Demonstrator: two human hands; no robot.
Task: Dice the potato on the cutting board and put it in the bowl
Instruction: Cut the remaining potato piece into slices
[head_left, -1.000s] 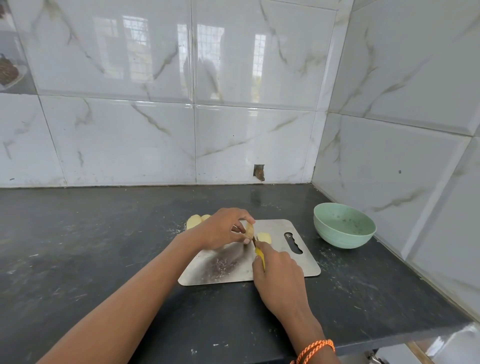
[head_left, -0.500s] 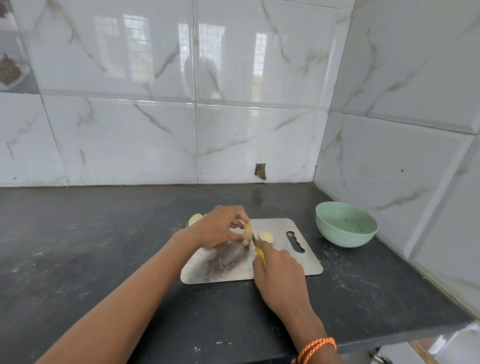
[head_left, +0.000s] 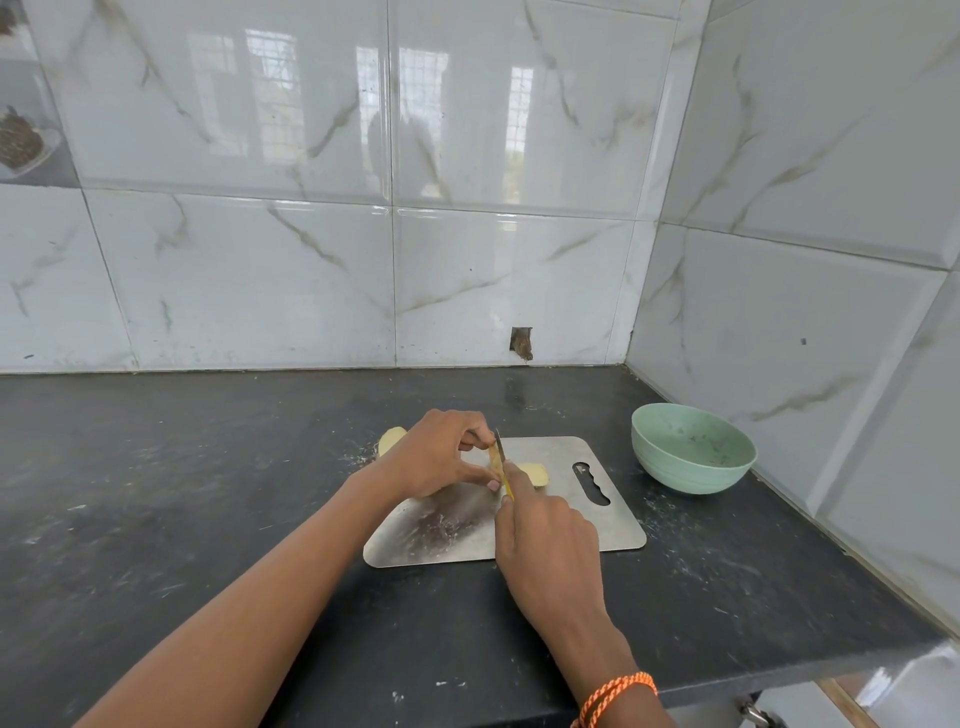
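A steel cutting board (head_left: 602, 530) lies on the black counter. My left hand (head_left: 436, 454) pinches a thin potato piece (head_left: 493, 457) upright on the board between thumb and fingers. My right hand (head_left: 550, 551) grips a yellow-handled knife (head_left: 503, 467) whose blade stands against that piece. A cut potato piece (head_left: 537, 474) lies flat just right of the blade. Another potato piece (head_left: 389, 439) shows behind my left wrist at the board's far left. The pale green bowl (head_left: 693, 448) stands to the right of the board, with no potato seen inside.
The black counter (head_left: 182, 493) ends at a front edge near my right wrist. Tiled walls close the back and the right side, close behind the bowl. A small dark hole (head_left: 522, 343) marks the back wall above the board.
The knife blade has moved up along the held piece and now stands more upright. My left fingers have shifted slightly on the potato. The view has tilted a little downward.
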